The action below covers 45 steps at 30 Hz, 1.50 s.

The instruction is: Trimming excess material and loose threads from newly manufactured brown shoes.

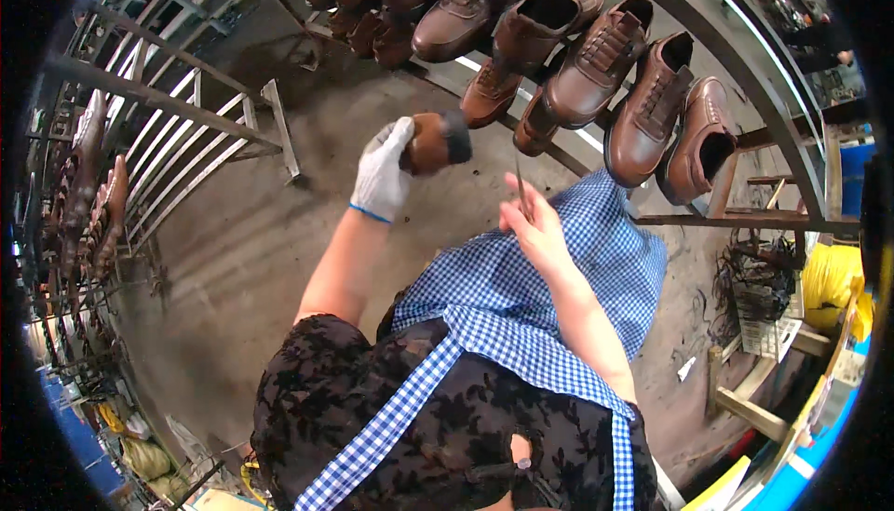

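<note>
My left hand [384,172] wears a white glove with a blue cuff and grips a brown shoe [435,141] by its toe, its dark sole facing right. My bare right hand [529,221] pinches a thin dark tool [521,185], blade pointing up, just right of and below the held shoe. Both hands hover over my blue-and-white checked apron [521,297].
A curved metal rack [745,64] across the top carries several brown laced shoes [596,60]. An empty barred rack [186,111] stands at the left over a grey concrete floor [233,250]. A wire basket [759,297], wooden frame and yellow bag [829,278] sit at the right.
</note>
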Motion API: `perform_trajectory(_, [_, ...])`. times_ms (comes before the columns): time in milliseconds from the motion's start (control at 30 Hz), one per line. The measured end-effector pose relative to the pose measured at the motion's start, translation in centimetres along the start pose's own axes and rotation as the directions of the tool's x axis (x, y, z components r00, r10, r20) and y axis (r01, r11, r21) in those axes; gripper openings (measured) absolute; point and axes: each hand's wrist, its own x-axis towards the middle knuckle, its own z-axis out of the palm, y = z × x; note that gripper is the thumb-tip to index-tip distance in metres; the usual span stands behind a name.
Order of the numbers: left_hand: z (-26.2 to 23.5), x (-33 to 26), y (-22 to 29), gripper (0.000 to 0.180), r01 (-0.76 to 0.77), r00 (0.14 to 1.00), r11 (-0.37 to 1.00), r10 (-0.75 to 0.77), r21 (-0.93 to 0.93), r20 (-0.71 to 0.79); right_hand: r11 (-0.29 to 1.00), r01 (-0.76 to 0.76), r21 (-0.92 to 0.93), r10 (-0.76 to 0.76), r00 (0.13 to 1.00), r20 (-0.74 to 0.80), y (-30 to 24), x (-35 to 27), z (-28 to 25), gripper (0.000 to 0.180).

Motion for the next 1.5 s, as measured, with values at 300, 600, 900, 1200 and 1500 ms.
perform_trajectory(300, [6.8, -7.8, -0.1, 0.048, 0.598, 0.8, 0.672, -0.461, -0.437, 0.385, 0.957, 0.238, -0.168, -0.257, 0.961, -0.103, -3.3, 0.3, -0.5, 0.04])
perform_trajectory(600, [10.0, -9.4, -0.6, 0.034, 0.224, 0.932, 0.974, -0.206, -0.025, 0.299, 0.461, 0.595, -0.659, -0.79, 0.613, 0.001, -8.2, -3.2, -2.5, 0.04])
perform_trajectory(900, [11.0, -9.4, 1.1, 0.031, 0.23, 0.827, 0.971, -0.232, 0.068, 0.512, 0.184, 0.627, -0.757, -0.751, 0.587, 0.303, -8.5, -2.3, -4.4, 0.021])
perform_trajectory(1200, [11.0, -10.0, 0.6, 0.041, 0.289, 0.922, 0.955, -0.259, -0.066, 0.287, 0.924, 0.382, 0.031, -0.363, 0.899, -0.244, -6.0, -3.5, -3.8, 0.018])
perform_trajectory(1500, [11.7, -10.9, 0.9, 0.026, 0.162, 0.956, 0.986, -0.165, 0.03, 0.244, 0.465, 0.626, -0.626, -0.802, 0.598, 0.003, -8.9, -3.2, -3.6, 0.038])
